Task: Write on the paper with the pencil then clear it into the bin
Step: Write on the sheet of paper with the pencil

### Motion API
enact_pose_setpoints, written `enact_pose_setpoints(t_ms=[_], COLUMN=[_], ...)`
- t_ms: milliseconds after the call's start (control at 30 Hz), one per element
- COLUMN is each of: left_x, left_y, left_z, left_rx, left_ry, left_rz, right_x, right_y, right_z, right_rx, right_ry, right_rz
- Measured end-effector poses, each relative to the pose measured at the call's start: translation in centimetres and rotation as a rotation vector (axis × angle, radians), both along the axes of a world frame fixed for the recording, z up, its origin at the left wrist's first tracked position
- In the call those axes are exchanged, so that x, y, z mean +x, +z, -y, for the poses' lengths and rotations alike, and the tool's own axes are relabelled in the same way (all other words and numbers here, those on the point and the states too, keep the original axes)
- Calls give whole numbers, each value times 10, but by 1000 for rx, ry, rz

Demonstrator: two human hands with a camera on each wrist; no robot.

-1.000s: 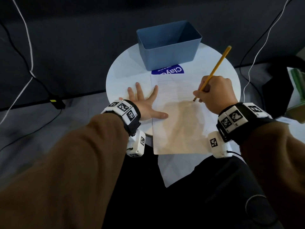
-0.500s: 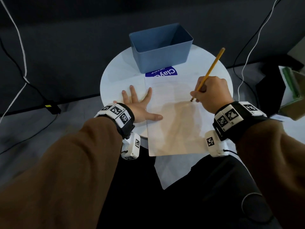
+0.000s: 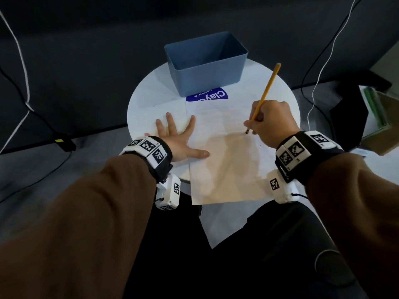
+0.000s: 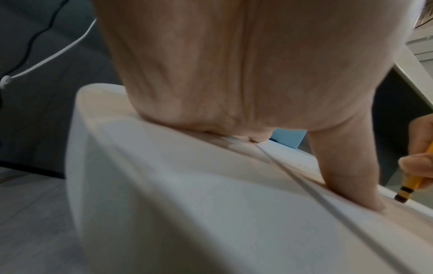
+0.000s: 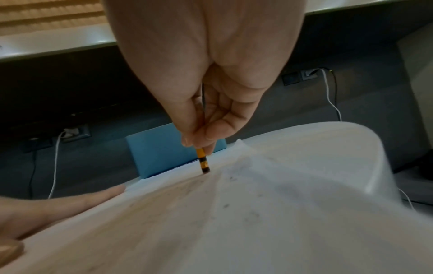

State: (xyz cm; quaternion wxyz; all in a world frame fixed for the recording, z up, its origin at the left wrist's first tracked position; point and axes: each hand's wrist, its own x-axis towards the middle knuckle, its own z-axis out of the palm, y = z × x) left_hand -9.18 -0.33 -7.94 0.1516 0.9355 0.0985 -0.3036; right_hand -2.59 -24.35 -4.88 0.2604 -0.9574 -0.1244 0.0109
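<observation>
You are in the writing part of the job right now. Your right hand pinches the yellow pencil low down, and its dark end touches the sheet of paper near the middle right. Your left hand lies flat with the fingers spread. Most of it rests on the round white surface, and the thumb presses on the left edge of the paper to keep it from sliding.

The paper lies in front of you, with its near end hanging off the surface. The blue bin stands at the far side, just past the top of the paper, and nothing shows inside it. So I think the writing is under way but not finished, and the clearing into the bin is all left to do. The paper is flat, not crumpled, and the pencil is not put down yet.

The head view shows the whole scene: both hands, the paper and the bin together. It cannot show the marks well. The right wrist view looks right down at the pencil, and there you can see some faint grey marks on the paper. The left wrist view shows your thumb pushing down on the paper, and the banded pencil end close by. It shows only a tiny bit of the bin.
</observation>
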Motion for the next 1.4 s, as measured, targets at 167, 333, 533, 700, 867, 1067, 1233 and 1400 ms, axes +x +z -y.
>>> enact_pose_setpoints(t_ms=[167, 333, 533, 700, 867, 1067, 1233, 1400], left_x=[0, 1, 0, 0, -1, -2, -1, -2], left_y=[-1, 0, 2, 2, 4, 3, 3, 3], left_z=[-1, 2, 2, 0, 2, 1, 0, 1], left_rx=[-4, 34, 33, 5, 14, 11, 5, -1], left_ry=[-1, -2, -6, -6, -4, -4, -6, -7], left_rz=[6, 11, 7, -7, -7, -5, -9, -5], right_x=[-9, -23, -19, -8, -12, -12, -4, -7], right_y=[-2, -8, -6, -2, -7, -12, -4, -2], right_z=[-18, -65, -60, -19, -36, -38, 5, 1], right_rx=[73, 146, 39, 16, 74, 100, 53, 86], right_ry=[48, 165, 154, 59, 96, 96, -48, -61], right_rz=[-8, -26, -21, 6, 15, -18, -2, 15])
